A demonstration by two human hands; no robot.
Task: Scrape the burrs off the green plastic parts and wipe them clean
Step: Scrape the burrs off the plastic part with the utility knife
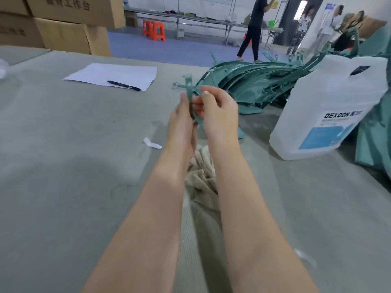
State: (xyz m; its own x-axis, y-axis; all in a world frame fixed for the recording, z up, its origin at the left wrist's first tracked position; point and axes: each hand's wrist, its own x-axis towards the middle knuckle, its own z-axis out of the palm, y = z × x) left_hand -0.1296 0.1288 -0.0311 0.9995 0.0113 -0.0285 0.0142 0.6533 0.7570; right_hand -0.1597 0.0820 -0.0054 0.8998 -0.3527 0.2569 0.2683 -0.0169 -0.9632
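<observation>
Head view: a green plastic part (189,94) is held above the grey table (63,144), between both hands, in the middle of the frame; it is a narrow curved strip, its long axis running roughly upright and leaning slightly away from the viewer, with a small cross-shaped end of tabs pointing up and away and its lower end pointing down toward the table edge nearest the wearer. The left hand (182,125) is laid along the strip's left side with fingers nearly straight; whether they close round the strip cannot be told. The right hand (218,115) is curled on the strip, which is pinched between thumb and fingertips near its upper part. A beige cloth (201,176) is seen bunched on the table below and between the forearms. A pile of further green parts (249,85) is stacked to the right and beyond the hands; just beside it a white jug (330,111) labelled DEXCON is stood upright. A sheet of paper (114,72) with a black pen (123,85) on it lies well to the left; cardboard boxes (63,22) are stacked behind.
</observation>
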